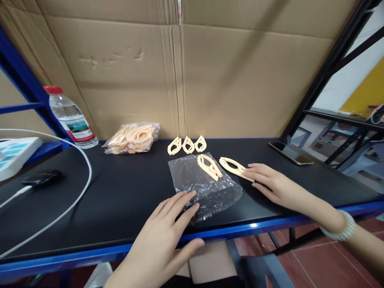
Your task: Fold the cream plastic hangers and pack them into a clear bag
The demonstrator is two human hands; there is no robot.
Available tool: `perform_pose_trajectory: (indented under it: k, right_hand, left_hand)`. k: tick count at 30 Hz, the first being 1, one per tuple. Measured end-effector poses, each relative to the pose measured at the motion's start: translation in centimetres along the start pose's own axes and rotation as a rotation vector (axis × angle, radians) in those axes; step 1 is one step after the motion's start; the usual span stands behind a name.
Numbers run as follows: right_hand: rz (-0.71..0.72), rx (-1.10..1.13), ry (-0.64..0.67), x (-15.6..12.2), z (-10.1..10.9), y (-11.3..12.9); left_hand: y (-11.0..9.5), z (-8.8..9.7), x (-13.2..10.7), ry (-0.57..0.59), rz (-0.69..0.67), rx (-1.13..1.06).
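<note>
Near the back left corner of the desk [120, 192] stands a bottle [73, 120], perhaps kept out of the way, and a filled packet [130, 139] lies by the back edge. At the front edge the left hand [163, 230], fingers slightly spread, reaches over a clear bag [184, 174], maybe to steady it. Three folded hangers [187, 141] line the back edge, seemingly grouped; another hanger [211, 171] lies on or in the bag. The longer hanger [239, 172] sits under the right hand [276, 186], its fingers slightly parted, whether pinching I cannot tell

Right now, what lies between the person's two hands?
The head view shows a crinkled clear bag between left hand and right hand, a cream piece at its far end.
</note>
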State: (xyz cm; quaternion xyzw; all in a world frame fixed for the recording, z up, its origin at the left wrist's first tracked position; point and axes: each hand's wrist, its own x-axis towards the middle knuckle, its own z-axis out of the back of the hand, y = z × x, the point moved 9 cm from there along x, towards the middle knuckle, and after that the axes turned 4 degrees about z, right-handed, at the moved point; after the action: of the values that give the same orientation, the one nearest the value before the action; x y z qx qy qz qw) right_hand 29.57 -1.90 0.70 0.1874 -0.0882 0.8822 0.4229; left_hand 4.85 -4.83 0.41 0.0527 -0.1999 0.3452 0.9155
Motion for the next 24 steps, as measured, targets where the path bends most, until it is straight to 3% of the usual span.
perform_pose_trajectory:
  k: [4,9,17,24]
  right_hand:
    - [-0.078,-0.089,-0.017,-3.6,0.8,3.6]
    - [-0.046,-0.173,-0.048,-6.8,1.4,7.1]
    - [0.013,-0.241,-0.119,-8.5,2.2,9.3]
    - [0.139,-0.412,-0.311,-9.0,4.3,10.8]
  left_hand:
    - [0.0,-0.3,0.1,0.02,-0.007,0.005]
    - [0.0,-0.2,0.2,0.006,-0.011,0.0]
    - [0.1,-0.7,0.0,0.02,-0.009,-0.009]
    - [0.2,-0.7,-0.2,0.02,-0.015,-0.038]
